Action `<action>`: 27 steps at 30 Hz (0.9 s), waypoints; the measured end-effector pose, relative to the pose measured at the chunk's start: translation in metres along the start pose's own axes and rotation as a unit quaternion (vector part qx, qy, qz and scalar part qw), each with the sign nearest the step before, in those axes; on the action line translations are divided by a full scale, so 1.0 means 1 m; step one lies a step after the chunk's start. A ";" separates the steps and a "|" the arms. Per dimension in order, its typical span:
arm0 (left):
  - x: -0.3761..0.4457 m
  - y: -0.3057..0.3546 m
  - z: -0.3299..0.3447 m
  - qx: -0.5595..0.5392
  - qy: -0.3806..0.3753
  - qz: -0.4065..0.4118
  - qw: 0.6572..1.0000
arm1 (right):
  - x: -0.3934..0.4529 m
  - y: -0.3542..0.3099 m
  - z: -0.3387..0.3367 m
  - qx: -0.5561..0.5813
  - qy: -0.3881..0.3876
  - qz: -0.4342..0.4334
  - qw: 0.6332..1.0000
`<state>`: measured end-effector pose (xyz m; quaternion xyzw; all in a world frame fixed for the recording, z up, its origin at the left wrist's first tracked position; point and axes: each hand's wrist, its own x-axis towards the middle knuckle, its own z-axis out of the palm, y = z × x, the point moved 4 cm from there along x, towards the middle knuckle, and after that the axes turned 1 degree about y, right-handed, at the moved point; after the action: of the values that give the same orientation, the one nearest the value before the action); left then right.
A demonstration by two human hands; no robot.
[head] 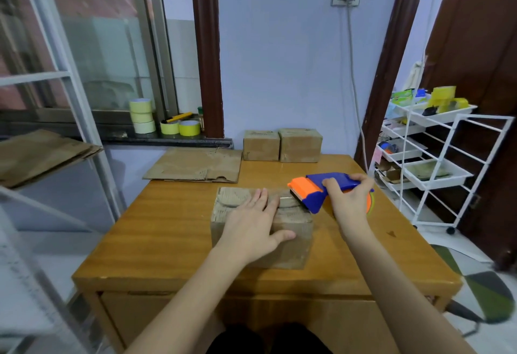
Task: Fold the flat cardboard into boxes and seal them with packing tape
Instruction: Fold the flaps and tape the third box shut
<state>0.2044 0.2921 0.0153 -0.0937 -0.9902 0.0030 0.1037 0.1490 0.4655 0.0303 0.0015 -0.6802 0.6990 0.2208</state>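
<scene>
Head view: my left hand (256, 223) lies flat on top of the box (261, 227) at mid-table, fingers straight and spread, thumb hooked over the near face. It presses, no grip. My right hand (348, 199) is curled round the handle of the blue and orange tape dispenser (321, 188), thumb on the near side, fingers over the top.

Key relation: dispenser nose sits at the box's top right edge, touching or just above the cardboard (can't tell which, the nose hides the contact). Box top runs left-right in front of me, and the flap seam looks to follow that same axis, passing under my left fingertips (261, 195). So the pull has to go right to left along the seam, straight toward the left hand. Right hand is nearer the start point, left hand sits on the path.

My read: flaps are closed, sealing is at its start. A short shiny strip shows just left of the nose, probably the tape lead.

Next move, as I judge it: keep the nose low, drag left, slide the left hand clear ahead of it while keeping the flaps down. Risk: flaps spring up if I lift early, or tape wanders off the seam.

Elsewhere on the wooden table (167, 241): 2 finished boxes (282, 145) at the far edge, side by side and touching, flat cardboard (195, 165) far left.
</scene>
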 end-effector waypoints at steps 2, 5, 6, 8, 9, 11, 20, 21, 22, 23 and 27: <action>0.000 0.000 0.000 -0.002 0.000 0.000 1.000 | 0.000 -0.001 0.000 0.000 0.004 -0.014 1.000; 0.001 -0.001 0.002 -0.006 0.007 -0.001 1.000 | -0.001 -0.004 -0.001 0.002 0.019 -0.025 0.999; 0.000 -0.001 0.002 -0.006 0.009 -0.002 1.000 | -0.001 -0.005 -0.001 0.004 0.022 -0.027 0.999; 0.000 0.000 0.002 -0.006 0.014 -0.002 1.000 | 0.000 -0.005 -0.002 0.007 0.027 -0.031 0.999; 0.000 0.001 0.001 -0.009 0.015 -0.001 1.000 | 0.000 -0.005 -0.002 0.009 0.030 -0.032 0.999; 0.000 0.001 0.000 -0.015 0.014 0.002 1.000 | 0.000 -0.003 -0.005 0.017 0.043 -0.025 0.999; 0.001 0.003 0.000 -0.019 0.014 0.005 1.000 | 0.001 0.002 -0.009 0.056 0.080 0.008 0.995; 0.001 0.003 0.000 -0.019 0.015 0.005 1.000 | 0.000 0.003 -0.010 0.056 0.083 0.005 0.995; 0.001 0.003 0.000 -0.020 0.016 0.006 1.000 | -0.003 0.004 -0.010 0.053 0.083 -0.004 0.995; 0.002 0.003 0.000 -0.021 0.016 0.007 1.000 | -0.006 0.005 -0.011 0.048 0.080 -0.014 0.995; 0.004 0.004 0.000 -0.017 -0.005 0.005 1.000 | -0.012 0.005 -0.010 0.037 0.062 -0.048 0.996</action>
<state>0.2010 0.2965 0.0166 -0.1001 -0.9902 -0.0132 0.0967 0.1618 0.4712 0.0214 -0.0014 -0.6381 0.7108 0.2958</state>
